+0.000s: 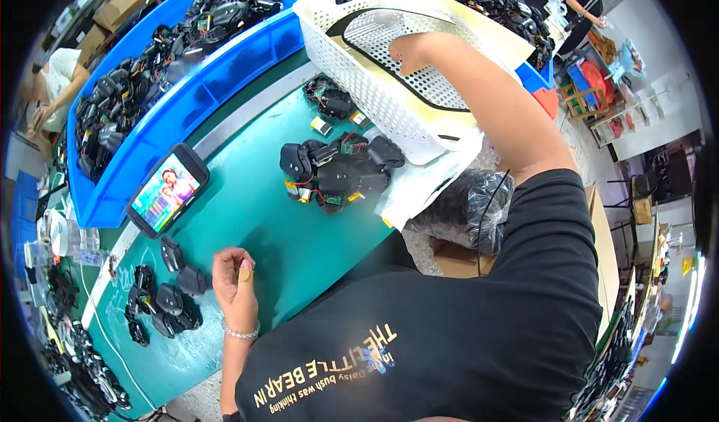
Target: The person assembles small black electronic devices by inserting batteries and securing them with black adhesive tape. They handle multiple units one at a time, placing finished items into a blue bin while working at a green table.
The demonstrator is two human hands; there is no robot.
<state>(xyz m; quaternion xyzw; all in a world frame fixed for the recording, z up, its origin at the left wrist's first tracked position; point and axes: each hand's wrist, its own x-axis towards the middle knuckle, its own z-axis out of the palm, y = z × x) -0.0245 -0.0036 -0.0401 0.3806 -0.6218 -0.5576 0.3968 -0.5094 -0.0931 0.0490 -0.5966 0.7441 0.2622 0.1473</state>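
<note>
My right hand (pixel 412 52) is over the white perforated basket (pixel 359 85), fingers curled downward; whatever they may hold is hidden. Below it in the basket shows a black-rimmed opening (pixel 374 36). At the table's near side, my left hand (pixel 235 280) has its fingers curled in toward the thumb, with nothing visible in them. A tan covering wraps the thumb. Left of that hand lie several small black plastic housings (pixel 171 298). A cluster of black housings with wires, circuit boards and silver battery cells (pixel 341 175) sits mid-table, beside the basket.
A long blue bin (pixel 225 85) heaped with black parts borders the table's far left. A phone (pixel 168 190) showing a colourful picture leans against it. Black plastic-wrapped goods (pixel 464 208) stand right of the green table (pixel 247 220). Other people are at far left and far right.
</note>
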